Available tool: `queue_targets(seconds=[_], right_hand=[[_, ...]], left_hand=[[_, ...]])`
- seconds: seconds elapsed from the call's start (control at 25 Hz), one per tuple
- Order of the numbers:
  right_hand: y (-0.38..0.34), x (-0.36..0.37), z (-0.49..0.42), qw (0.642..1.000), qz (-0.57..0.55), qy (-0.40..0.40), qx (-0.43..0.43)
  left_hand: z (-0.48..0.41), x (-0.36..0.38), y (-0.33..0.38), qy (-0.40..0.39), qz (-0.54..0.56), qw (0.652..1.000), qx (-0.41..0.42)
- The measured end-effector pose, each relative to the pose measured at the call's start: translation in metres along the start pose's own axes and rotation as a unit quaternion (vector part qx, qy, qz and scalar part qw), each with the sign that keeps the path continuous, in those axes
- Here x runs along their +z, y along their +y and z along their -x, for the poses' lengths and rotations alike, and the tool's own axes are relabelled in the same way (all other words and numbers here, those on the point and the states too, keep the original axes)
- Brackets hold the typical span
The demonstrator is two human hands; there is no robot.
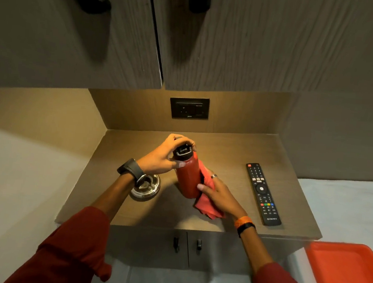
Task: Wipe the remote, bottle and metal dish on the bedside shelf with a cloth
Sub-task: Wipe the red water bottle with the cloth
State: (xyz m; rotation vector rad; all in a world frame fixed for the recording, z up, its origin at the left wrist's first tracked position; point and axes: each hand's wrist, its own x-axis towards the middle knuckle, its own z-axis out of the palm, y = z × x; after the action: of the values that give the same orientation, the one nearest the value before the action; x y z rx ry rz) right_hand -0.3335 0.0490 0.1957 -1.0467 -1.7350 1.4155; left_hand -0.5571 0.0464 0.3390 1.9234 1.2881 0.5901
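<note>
A red bottle (186,178) with a black cap stands tilted in the middle of the wooden shelf (232,150). My left hand (165,154) grips it around the cap and neck. My right hand (218,193) presses a red cloth (207,208) against the bottle's right side, the cloth hanging down onto the shelf. The black remote (263,193) lies flat on the shelf to the right, apart from both hands. The round metal dish (145,188) sits to the left, partly hidden under my left wrist.
A dark socket plate (189,108) is set in the back wall of the shelf niche. Cabinet doors with black handles hang above. Two small cupboard doors (185,246) lie below the shelf. An orange tray (347,277) rests on the bed at lower right.
</note>
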Motion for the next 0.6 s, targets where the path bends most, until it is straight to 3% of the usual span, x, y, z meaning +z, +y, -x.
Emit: queue_targets(seconds=[0.12, 0.24, 0.32, 0.44, 0.6], right_hand=[[-0.033, 0.01, -0.012, 0.988, -0.145, 0.036, -0.026], [-0.049, 0.047, -0.017, 0.977, -0.194, 0.078, -0.035], [-0.04, 0.057, -0.011, 0.974, -0.195, 0.113, 0.038], [-0.025, 0.048, -0.011, 0.955, -0.236, 0.137, 0.115], [-0.063, 0.054, -0.014, 0.91, -0.373, 0.163, 0.083]], left_hand=[[0.005, 0.021, 0.001, 0.057, 0.014, 0.998, 0.018], [0.007, 0.028, 0.001, 0.075, 0.099, 0.992, 0.01], [0.01, 0.027, 0.002, 0.07, 0.185, 0.98, -0.01], [0.011, 0.029, -0.001, 0.067, 0.209, 0.976, 0.006], [0.011, 0.056, 0.001, 0.237, 0.225, 0.945, -0.02]])
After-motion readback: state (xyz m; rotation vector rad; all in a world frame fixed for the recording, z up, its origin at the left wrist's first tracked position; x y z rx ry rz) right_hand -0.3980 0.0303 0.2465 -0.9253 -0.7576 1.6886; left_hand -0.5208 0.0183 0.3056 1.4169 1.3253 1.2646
